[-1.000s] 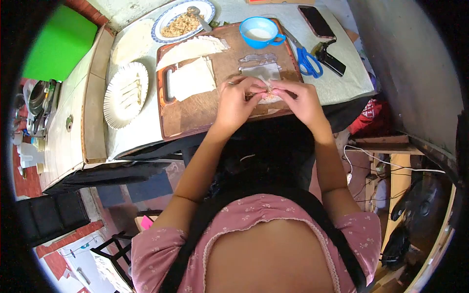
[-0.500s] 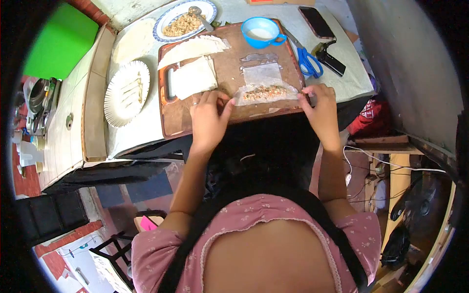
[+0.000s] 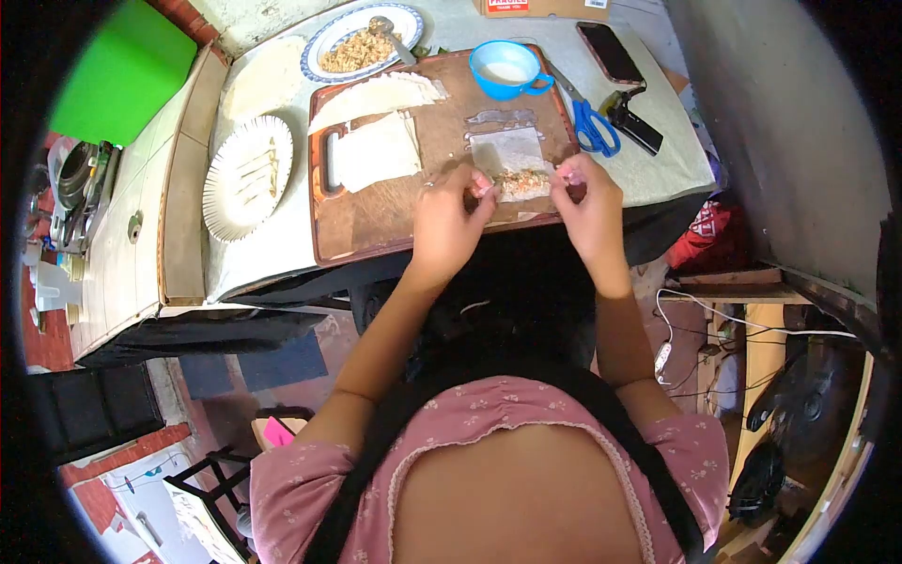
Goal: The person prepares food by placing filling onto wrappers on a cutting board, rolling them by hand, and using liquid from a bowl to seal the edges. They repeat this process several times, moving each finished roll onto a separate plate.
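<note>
- Left hand point(image 3: 453, 218): thumb and forefinger are brought together in a pinch on the left end of a wrapper; the remaining fingers are curled.
- Right hand point(image 3: 590, 199): thumb and forefinger form a ring, with the tips pinching the wrapper's right end.
- Wrapper point(image 3: 523, 193): thin, pale, pliable sheet, positioned near the front edge of the board, between the two hands. A coarse, crumbly filling point(image 3: 522, 180) with orange flecks lies along it in a short band.
- Pale sheet point(image 3: 507, 148): flat and rectangular, directly behind the filling. Whether it joins the wrapper cannot be told.
- Board point(image 3: 442, 117): brown, worn surface, raised reddish rim, rounded corners, slotted handle at the left.
- Stack point(image 3: 378, 155): flat, matte, square-cut sheets, partly covering the handle slot.
- Offcuts point(image 3: 371, 101): curved, ragged-edged sheet pieces, behind the stack.
- Cup point(image 3: 512, 91): glossy blue, round, with a side handle; contains a white substance.
- Fluted plate point(image 3: 221, 179): white, crimped rim, left of the board; carries slender pale strips.
- Oval plate point(image 3: 313, 64): blue-patterned rim; holds a grainy beige mixture point(image 3: 357, 54) and a metal spoon point(image 3: 382, 27).
- Scissors point(image 3: 594, 130): blue looped handles, right of the board.
</note>
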Demonstrator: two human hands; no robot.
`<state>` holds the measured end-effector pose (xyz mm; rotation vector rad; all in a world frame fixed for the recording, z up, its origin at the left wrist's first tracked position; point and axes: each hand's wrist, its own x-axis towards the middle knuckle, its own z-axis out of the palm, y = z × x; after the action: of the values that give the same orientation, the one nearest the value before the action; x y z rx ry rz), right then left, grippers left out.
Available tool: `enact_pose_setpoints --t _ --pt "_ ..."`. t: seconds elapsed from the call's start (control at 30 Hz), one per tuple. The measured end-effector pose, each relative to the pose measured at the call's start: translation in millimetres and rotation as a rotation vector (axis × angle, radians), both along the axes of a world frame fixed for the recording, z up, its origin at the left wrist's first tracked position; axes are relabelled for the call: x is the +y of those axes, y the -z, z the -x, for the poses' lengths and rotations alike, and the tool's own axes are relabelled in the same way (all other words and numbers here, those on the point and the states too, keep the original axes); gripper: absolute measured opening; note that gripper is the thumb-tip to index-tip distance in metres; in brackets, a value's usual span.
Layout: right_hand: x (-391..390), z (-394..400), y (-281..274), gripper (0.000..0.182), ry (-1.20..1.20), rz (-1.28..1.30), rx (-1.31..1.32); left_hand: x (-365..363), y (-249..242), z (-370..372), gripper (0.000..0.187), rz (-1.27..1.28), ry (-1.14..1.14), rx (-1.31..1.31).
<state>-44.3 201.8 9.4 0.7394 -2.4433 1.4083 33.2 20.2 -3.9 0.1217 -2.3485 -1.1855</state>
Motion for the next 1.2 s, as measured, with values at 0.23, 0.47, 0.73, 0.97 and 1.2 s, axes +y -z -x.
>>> enact_pose_setpoints --t 0.23,0.47,0.73,0.97,1.2 --pt "-14 -9 10 0.015 -0.117 0.027 0.138 5 -4 7 0.018 0.001 -0.001 -0.027" --pt "-8 -8 13 0.015 -0.197 -0.081 0.225 -3 -5 10 0.018 0.072 0.087 -0.031" --pt "10 10 -6 0.021 -0.426 -0.112 0.120 -13 4 7 0.015 -0.137 0.208 -0.036" --pt "17 16 -6 0.019 -0.386 -0.114 0.108 -9 1 -14 0.021 0.331 0.092 0.094" --pt "18 19 0 0.021 -0.480 -0.203 0.150 -2 12 -19 0.031 0.324 0.157 0.113"
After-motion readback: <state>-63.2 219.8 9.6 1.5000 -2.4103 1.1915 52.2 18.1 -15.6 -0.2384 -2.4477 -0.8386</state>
